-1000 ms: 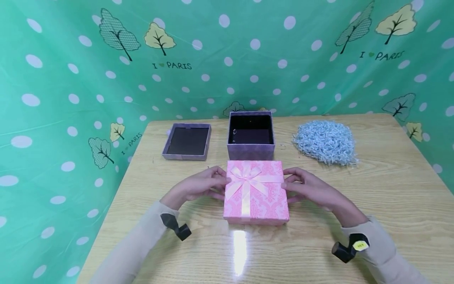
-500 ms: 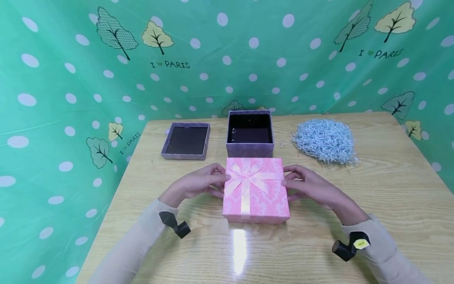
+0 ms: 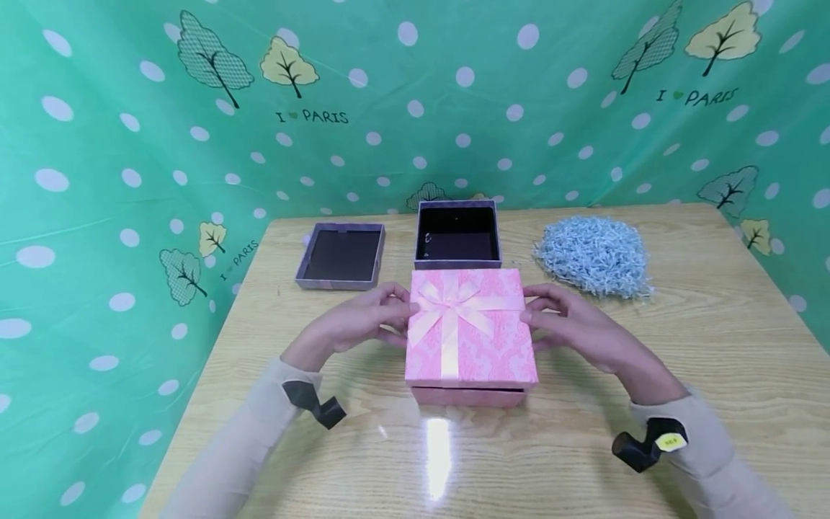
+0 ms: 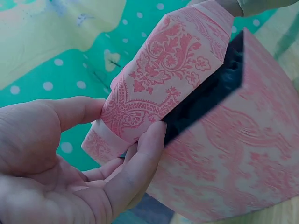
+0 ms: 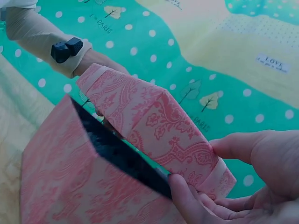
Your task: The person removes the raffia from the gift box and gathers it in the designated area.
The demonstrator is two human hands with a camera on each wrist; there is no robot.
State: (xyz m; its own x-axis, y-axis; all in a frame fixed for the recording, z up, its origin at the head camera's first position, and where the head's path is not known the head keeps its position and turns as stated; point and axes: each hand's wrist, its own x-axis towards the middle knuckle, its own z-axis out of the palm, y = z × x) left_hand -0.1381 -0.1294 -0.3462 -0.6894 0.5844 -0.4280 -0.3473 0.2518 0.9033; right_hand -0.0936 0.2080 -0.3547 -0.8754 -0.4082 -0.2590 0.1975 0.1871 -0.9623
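A pink patterned lid [image 3: 493,353] with a pale ribbon bow [image 3: 449,306] is lifted off its pink gift box [image 3: 463,397]. My left hand [image 3: 366,317] grips the lid's left side between thumb and fingers. At the opposite side, my right hand [image 3: 573,324] pinches the lid the same way. In the left wrist view the box wall [image 4: 243,154] shows below the lid's edge, with a dark gap between them. From the right wrist, the lid [image 5: 163,126] tilts over the open box [image 5: 60,158], whose dark inside is partly covered.
Behind the pink box stands an open purple box [image 3: 457,264] with a black inside. A purple lid [image 3: 340,286] lies upturned to its left. Light blue shredded paper [image 3: 593,256] is heaped at the right on the wooden table [image 3: 700,346].
Both hands have raised the pink lid upward, and a dark gap now shows along the front above the box. The purple box, its lid and the shredded paper stay put.
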